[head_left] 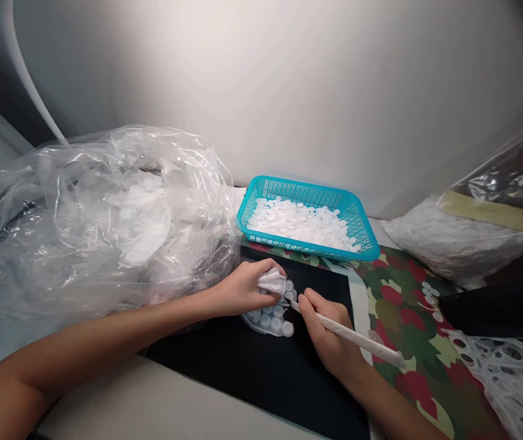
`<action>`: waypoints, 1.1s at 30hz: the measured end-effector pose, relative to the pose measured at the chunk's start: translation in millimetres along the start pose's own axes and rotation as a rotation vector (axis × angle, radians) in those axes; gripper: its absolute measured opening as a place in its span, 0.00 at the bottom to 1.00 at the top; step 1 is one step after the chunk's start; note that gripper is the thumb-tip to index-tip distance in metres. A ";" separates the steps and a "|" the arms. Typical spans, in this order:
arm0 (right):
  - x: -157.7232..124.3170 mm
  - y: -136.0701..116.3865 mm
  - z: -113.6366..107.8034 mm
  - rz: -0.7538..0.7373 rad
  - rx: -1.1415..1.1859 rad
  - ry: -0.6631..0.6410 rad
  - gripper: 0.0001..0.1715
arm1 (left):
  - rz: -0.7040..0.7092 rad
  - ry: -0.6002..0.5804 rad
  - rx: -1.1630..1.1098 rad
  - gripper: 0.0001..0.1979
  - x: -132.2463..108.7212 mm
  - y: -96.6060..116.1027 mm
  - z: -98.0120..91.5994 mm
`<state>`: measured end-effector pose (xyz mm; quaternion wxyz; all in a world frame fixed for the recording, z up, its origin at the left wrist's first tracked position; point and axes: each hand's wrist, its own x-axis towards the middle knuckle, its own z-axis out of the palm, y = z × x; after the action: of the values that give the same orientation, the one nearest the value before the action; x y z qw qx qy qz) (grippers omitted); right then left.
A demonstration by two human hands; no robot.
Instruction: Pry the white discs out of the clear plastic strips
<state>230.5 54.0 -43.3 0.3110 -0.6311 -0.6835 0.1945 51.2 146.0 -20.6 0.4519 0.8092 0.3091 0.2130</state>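
Craft knife [357,337], gripped in right hand [328,335], slants tip-first up-left at blistered plastic sheet [268,321]; left hand [243,288] clutches it.

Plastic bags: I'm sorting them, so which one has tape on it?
The right-hand bag, packed with white discs, has a tan tape strip; the loose left-hand bag shows none.

The left hand [243,288] pinches a sheet of clear plastic cups [268,322] on a black mat [261,391], while the right hand [328,333] holds a white-handled craft knife [357,338] to it, below a blue basket [289,245] of white discs [298,223].
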 end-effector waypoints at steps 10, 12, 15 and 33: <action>3.4 -5.9 -0.8 -0.034 -0.030 -0.016 0.20 | 0.055 -0.032 -0.051 0.14 -3.6 0.6 1.6; 3.0 -6.6 -1.4 -0.047 -0.014 -0.001 0.19 | 0.047 -0.039 -0.095 0.14 -4.1 1.5 1.4; 0.8 -7.2 -3.1 -0.066 0.023 0.044 0.20 | 0.013 -0.036 -0.213 0.14 -3.0 2.4 0.5; -6.1 -5.5 -5.3 -0.201 0.095 0.177 0.20 | -0.088 -0.032 -0.404 0.10 3.5 1.3 -3.6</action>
<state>230.0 46.7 -36.9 0.4177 -0.5588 -0.7029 0.1382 51.8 150.1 -17.5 0.6187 0.6912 0.2878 0.2379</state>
